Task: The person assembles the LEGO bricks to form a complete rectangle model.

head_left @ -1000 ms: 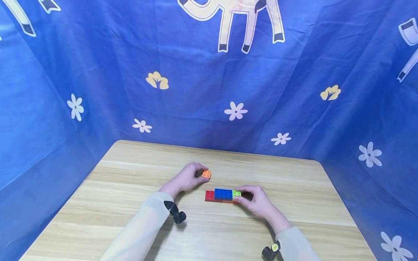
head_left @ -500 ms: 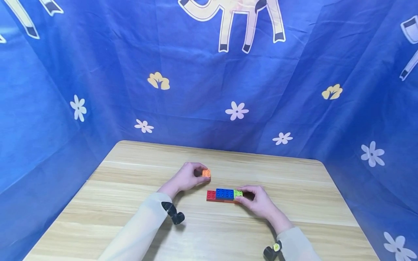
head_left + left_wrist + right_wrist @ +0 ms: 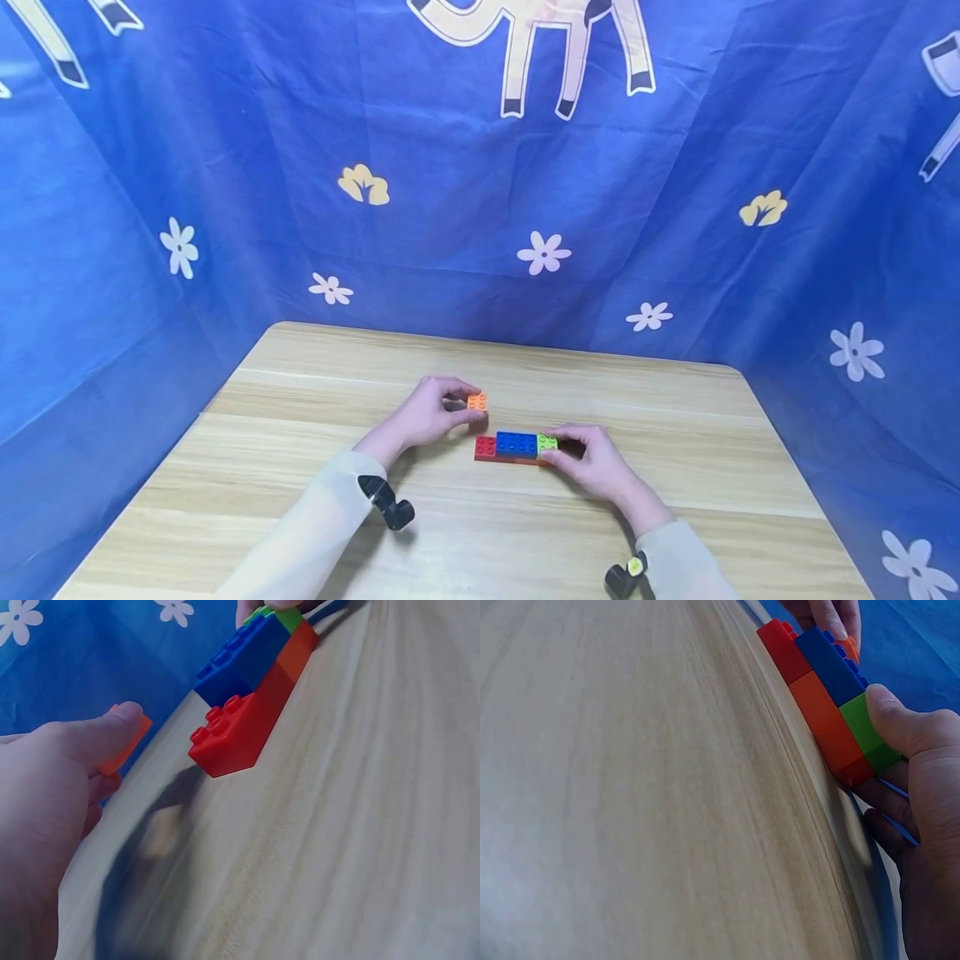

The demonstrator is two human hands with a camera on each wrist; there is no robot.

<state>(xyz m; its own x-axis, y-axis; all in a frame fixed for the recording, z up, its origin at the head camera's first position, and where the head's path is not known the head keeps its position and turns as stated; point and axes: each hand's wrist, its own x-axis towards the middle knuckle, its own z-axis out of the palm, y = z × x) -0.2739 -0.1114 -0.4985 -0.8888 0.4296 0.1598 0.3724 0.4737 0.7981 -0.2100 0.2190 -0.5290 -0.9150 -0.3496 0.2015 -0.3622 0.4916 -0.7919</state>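
Between thumb and fingers, my left hand [image 3: 423, 414] pinches a small orange toy building brick [image 3: 477, 402] with studs on top. It is behind and left of a low joined row of bricks on the table. That row has a red brick [image 3: 232, 742] and an orange brick [image 3: 829, 720] below, with a blue brick [image 3: 516, 443] and a lime green brick [image 3: 548, 443] on top. The red brick's studs are bare at the left end. My right hand [image 3: 594, 468] grips the green end with thumb and fingers. The pinched orange brick is apart from the row.
The wooden table [image 3: 465, 525] has rounded back corners. A blue cloth [image 3: 450, 250] with printed flowers and animal legs hangs behind it and at both sides. Black camera mounts [image 3: 392, 503] sit on both wrists.
My left hand with the orange brick has shifted slightly right and toward me, its wrist dropping left. The right hand keeps its grip on the brick row.
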